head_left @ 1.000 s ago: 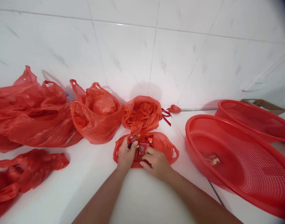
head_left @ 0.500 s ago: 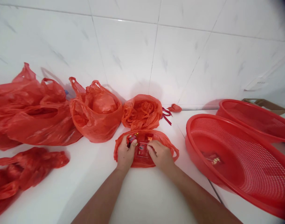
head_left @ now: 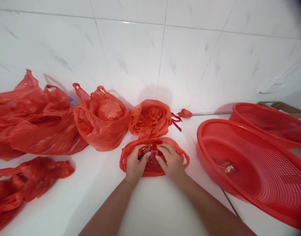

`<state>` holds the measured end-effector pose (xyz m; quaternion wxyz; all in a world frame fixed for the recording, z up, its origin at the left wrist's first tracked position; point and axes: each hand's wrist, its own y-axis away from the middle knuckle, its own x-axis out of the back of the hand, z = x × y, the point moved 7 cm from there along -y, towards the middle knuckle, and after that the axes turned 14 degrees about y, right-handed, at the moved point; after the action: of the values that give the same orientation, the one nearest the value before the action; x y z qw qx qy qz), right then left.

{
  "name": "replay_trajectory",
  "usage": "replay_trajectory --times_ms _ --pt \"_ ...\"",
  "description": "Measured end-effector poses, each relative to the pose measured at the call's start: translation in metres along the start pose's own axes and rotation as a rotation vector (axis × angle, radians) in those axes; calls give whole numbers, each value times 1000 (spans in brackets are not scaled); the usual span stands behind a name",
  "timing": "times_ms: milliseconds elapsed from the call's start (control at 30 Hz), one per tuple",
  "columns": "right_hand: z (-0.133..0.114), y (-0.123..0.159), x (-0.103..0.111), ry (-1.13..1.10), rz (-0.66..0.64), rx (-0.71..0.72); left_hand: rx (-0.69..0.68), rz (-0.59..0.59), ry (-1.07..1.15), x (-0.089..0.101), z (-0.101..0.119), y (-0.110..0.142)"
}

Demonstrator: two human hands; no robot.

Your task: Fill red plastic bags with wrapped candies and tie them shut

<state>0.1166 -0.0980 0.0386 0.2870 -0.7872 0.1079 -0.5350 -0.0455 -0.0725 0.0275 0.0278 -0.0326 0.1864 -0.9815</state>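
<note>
An open red plastic bag [head_left: 181,149] lies in front of me, with small shiny red packets [head_left: 152,160] inside. My left hand [head_left: 137,165] is at its left side, thumb and fingers closed around a red packet [head_left: 144,150] with gold and dark print. Over the right side of the bag, my right hand [head_left: 172,160] has its thumb and fingers apart, their tips at the packets. Part of the packets is hidden under my fingers.
Red plastic bags [head_left: 103,124] stand along the wall, and a bundle of crumpled bags [head_left: 150,118] sits behind. Crumpled red plastic [head_left: 34,177] lies left. On the right are a red basket [head_left: 206,160] holding a packet [head_left: 227,166], a second basket [head_left: 266,114] and a cardboard box [head_left: 288,109].
My right hand's fingers have spread and reached toward the packets at the back of the bag. My left hand has tilted the packet it holds and shifted slightly right.
</note>
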Motion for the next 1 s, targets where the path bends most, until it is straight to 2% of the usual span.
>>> replay_trajectory --times_ms 200,467,633,733,1000 --pt "-15 1 3 -158 -37 -13 -28 -64 8 -7 4 7" --pt "-17 3 3 -219 44 -102 -59 -73 78 -6 10 10" --pt "-23 4 -3 -276 -13 -96 -69 -116 47 -11 12 13" --pt "-24 5 -5 -347 -3 -142 -58 -121 56 -13 11 13" --pt "-6 4 -2 -336 87 -284 25 25 146 0 3 4"
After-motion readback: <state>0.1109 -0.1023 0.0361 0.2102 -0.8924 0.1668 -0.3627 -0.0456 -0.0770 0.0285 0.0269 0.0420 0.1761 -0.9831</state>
